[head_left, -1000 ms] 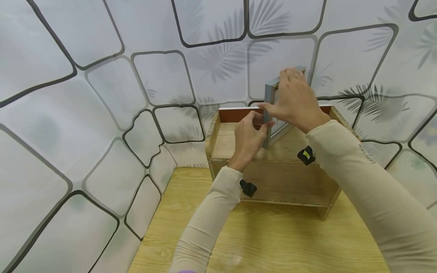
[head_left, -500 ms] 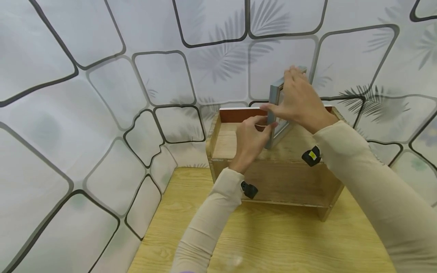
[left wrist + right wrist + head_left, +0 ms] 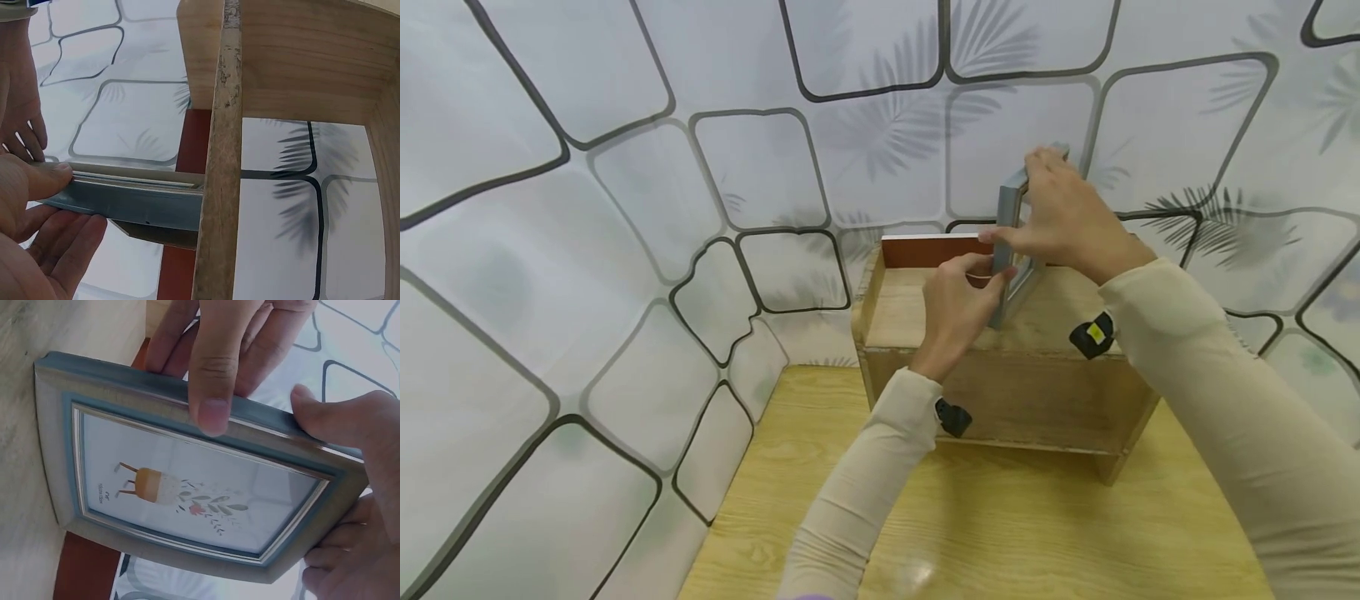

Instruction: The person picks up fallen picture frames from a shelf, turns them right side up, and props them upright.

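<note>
A blue-grey picture frame [image 3: 1009, 212] stands upright on the top board of a small wooden shelf [image 3: 1030, 400], turned nearly edge-on in the head view. Behind its glass, the right wrist view shows a print of a plant in an orange pot [image 3: 150, 485]. My left hand [image 3: 957, 304] pinches the near side edge, thumb on the front and fingers behind, as the left wrist view also shows at the frame's side [image 3: 137, 203]. My right hand [image 3: 1071, 212] grips the upper part, its thumb at the side edge. The right fingers' far ends are partly hidden.
A reddish-brown strip [image 3: 925, 252] with a white top edge runs along the back of the shelf. The shelf stands on a yellow wood-grain table [image 3: 1000, 525] close to a patterned wall covering [image 3: 760, 183]. A dark camera sits on each wrist.
The picture frame has shifted slightly right and turned more edge-on to the head view. Both hands have moved right with it, keeping their hold. The shelf has stayed in place.
</note>
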`<state>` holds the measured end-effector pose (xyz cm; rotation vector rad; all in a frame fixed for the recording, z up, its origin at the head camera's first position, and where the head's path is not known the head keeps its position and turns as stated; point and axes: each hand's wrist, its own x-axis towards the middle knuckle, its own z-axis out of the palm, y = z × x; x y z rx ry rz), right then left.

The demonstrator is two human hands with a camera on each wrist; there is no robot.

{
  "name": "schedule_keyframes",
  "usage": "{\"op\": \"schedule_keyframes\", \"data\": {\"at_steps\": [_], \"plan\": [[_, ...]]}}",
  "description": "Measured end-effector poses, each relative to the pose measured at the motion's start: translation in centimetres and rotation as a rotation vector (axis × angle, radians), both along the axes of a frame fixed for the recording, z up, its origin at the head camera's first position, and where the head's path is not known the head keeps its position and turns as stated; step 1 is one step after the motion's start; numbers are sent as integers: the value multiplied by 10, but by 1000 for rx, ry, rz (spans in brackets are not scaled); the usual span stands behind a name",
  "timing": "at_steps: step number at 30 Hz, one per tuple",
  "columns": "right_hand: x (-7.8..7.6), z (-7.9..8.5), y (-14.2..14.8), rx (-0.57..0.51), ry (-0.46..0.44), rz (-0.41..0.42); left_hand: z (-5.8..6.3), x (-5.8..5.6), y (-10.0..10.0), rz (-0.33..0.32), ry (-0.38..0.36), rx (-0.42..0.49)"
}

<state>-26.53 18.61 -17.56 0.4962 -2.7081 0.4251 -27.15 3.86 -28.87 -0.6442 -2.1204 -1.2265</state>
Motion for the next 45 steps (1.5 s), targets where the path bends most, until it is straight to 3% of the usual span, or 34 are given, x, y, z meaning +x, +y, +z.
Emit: {"op": "schedule_keyframes", "data": {"at_steps": [8, 15, 19, 27, 38, 45], "plan": [[1, 3, 5, 23, -40, -8, -2, 2, 6, 13, 9, 13], [0, 4, 12, 4, 3, 34, -5, 3, 3, -76, -33, 56], [0, 5, 16, 13, 27, 56, -6, 4, -2, -91, -43, 52], [1, 8, 24, 21, -13, 73, -9, 5, -9, -83, -80, -21], [0, 9, 35, 3, -73, 120, -12, 6, -6, -152, -165, -136], [-2, 6, 40, -29, -67, 157, -16, 7, 2, -127, -243, -197]]}}
